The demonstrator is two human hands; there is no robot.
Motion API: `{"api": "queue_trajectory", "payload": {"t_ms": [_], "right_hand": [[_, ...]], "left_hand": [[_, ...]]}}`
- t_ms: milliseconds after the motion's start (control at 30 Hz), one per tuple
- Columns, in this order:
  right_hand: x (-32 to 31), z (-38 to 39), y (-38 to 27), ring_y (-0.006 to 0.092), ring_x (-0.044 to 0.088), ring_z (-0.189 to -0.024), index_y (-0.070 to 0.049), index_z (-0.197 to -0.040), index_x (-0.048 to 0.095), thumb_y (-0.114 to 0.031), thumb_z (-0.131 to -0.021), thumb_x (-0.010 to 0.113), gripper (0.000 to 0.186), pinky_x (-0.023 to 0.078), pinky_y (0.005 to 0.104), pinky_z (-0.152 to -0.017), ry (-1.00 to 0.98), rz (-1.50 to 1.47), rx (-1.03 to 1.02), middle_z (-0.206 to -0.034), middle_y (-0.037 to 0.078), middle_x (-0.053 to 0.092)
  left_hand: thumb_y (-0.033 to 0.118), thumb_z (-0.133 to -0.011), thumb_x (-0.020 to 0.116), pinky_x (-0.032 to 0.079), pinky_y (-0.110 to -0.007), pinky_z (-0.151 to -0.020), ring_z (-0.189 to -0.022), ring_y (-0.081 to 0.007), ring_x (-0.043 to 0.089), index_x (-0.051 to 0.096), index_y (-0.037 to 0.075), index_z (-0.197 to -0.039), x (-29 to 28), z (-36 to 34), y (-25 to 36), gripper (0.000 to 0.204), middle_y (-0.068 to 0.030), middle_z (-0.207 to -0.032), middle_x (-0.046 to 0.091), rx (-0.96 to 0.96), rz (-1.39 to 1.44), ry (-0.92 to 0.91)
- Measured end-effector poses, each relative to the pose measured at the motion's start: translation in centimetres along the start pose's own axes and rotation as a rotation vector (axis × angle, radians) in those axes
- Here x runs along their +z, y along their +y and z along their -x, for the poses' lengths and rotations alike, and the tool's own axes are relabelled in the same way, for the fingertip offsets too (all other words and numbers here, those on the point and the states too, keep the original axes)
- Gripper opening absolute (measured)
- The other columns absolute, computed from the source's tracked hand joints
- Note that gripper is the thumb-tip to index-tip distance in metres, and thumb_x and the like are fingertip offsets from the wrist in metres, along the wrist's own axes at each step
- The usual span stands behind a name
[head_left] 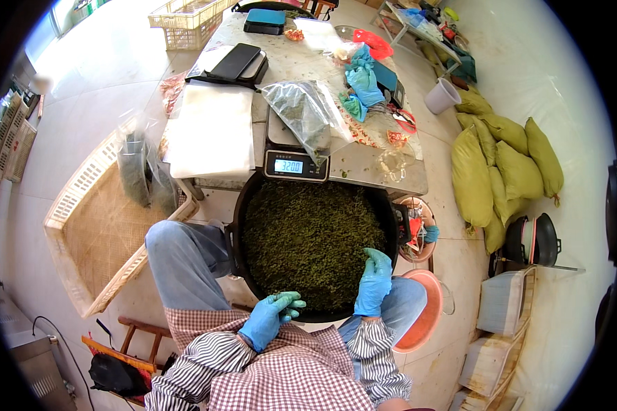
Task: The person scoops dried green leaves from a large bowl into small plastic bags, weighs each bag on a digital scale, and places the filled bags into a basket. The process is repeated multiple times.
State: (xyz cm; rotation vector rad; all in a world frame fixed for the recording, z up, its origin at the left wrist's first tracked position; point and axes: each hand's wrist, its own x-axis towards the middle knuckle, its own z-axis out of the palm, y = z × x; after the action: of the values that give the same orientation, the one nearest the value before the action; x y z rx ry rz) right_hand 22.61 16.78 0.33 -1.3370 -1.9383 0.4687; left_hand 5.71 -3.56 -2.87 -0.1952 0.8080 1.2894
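Note:
A wide black pan [236, 233] with side handles stands between my knees, filled with small dark green dried leaves [308, 240]. At its near left rim my blue-gloved left hand [271, 319] is closed with curled fingers; what lies in them, if anything, is hidden. Over the pan's right side my right hand [373, 284], also gloved in blue, has its fingers stretched out and a little bent, with nothing visible in it. Beyond the pan a digital scale [297, 164] with a lit display sits at the table edge. A clear plastic bag [298, 113] partly filled with green leaves lies on it.
The table [384, 175] carries flat clear bags [212, 130], a black scale [236, 63] and blue gloves [365, 82]. A cream crate [82, 205] with filled bags stands left. Right are an orange basin [421, 308], a stool, a white bucket [442, 96] and yellow-green sacks [473, 178].

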Motion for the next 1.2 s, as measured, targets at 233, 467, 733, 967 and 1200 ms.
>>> {"api": "queue_trajectory", "payload": {"t_ms": [233,467,733,967,1200], "right_hand": [[0.9,1.0,0.9,0.0256,0.066,-0.091,-0.002,-0.106,0.074,-0.009,-0.087,0.073,0.02,0.052,0.0348,-0.082,-0.155,0.087,0.01,-0.098,0.012,0.07],[-2.9,0.2,-2.9,0.0042,0.06,-0.073,-0.004,-0.108,0.074,-0.015,-0.099,0.067,0.016,0.044,0.0187,-0.062,-0.251,-0.716,0.768,-0.099,0.002,0.075],[-1.0,3.8,-9.1,0.0129,0.068,-0.089,0.001,-0.108,0.073,-0.004,-0.089,0.073,0.02,0.055,0.0256,-0.08,-0.724,-0.456,0.233,-0.1,0.006,0.071],[11.9,1.6,-11.6,0.0329,0.056,-0.124,-0.016,-0.135,0.063,-0.032,-0.08,0.078,0.06,0.042,0.0519,-0.105,-0.633,0.291,-0.789,-0.133,0.011,0.062],[13.1,-2.0,-7.6,0.0306,0.059,-0.113,-0.015,-0.097,0.073,-0.005,-0.072,0.072,0.027,0.048,0.048,-0.085,-0.63,0.359,-0.611,-0.123,0.003,0.066]], "left_hand": [[0.017,-0.107,0.051,0.052,-0.022,-0.073,-0.084,-0.0116,0.065,0.06,0.001,-0.132,0.9,0.0,0.3,0.031,-0.0101,-0.117,0.072,-0.009,-0.031,0.0],[0.021,-0.108,0.051,0.053,-0.023,-0.079,-0.087,-0.0118,0.065,0.057,0.002,-0.136,2.2,-0.7,1.1,0.035,-0.0079,-0.119,0.071,0.011,-0.049,-0.022],[0.031,-0.107,0.054,0.054,-0.026,-0.086,-0.099,-0.0123,0.064,0.06,0.009,-0.136,3.3,-0.7,0.6,0.037,-0.0039,-0.12,0.067,0.112,0.146,-0.047],[0.02,-0.108,0.051,0.051,-0.021,-0.071,-0.08,-0.0094,0.063,0.063,0.002,-0.125,-0.6,0.7,-1.8,0.028,-0.0065,-0.105,0.072,0.064,-0.013,0.013],[0.019,-0.107,0.052,0.048,-0.02,-0.066,-0.076,-0.009,0.062,0.064,0.0,-0.128,-0.7,1.6,-0.7,0.03,-0.0082,-0.105,0.074,0.086,0.019,0.106]]}}
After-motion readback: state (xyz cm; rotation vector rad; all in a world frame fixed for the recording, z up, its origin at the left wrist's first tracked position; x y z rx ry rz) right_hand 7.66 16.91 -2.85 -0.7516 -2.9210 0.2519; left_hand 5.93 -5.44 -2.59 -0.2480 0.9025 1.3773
